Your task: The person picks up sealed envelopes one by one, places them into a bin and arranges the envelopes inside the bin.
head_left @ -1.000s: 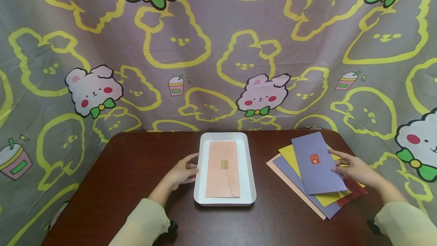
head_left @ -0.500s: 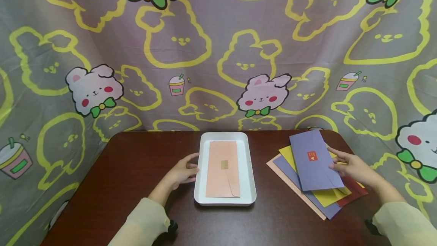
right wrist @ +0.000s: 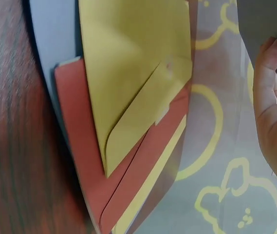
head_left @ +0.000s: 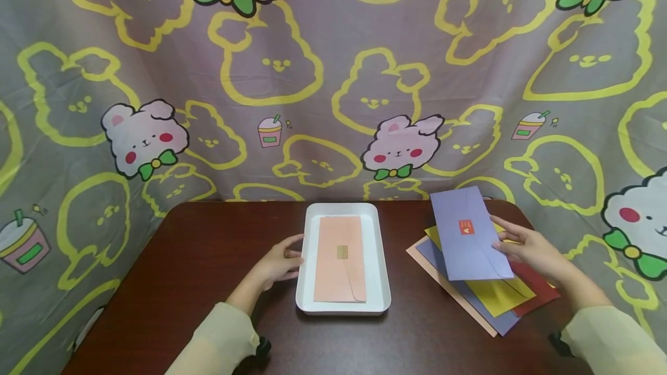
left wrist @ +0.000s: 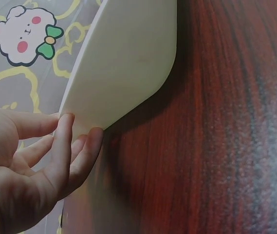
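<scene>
A white tray (head_left: 344, 309) with a peach envelope (head_left: 333, 282) in it lies at the table's middle. My left hand (head_left: 278, 262) is at its left side, fingertips touching the rim and outer wall, as the left wrist view shows. My right hand (head_left: 534, 250) pinches the right edge of a purple envelope (head_left: 455, 253) with a red sticker, raised above a fanned pile. In the right wrist view my hand (right wrist: 274, 97) holds that envelope (right wrist: 262, 22) near the top right corner. Beneath lie a yellow envelope (head_left: 500, 300), a red envelope (head_left: 539, 291), another purple envelope (head_left: 502, 322) and a peach envelope (head_left: 469, 308).
The dark reddish-brown table (head_left: 208, 282) has its far edge against a grey patterned cloth (head_left: 312, 74) with cartoon animals. Between the tray and the envelope pile runs a strip of bare table (head_left: 398, 282).
The purple envelope in my right hand has risen and shifted left and away from me, uncovering more of the yellow and red ones. My left hand and the tray have stayed put.
</scene>
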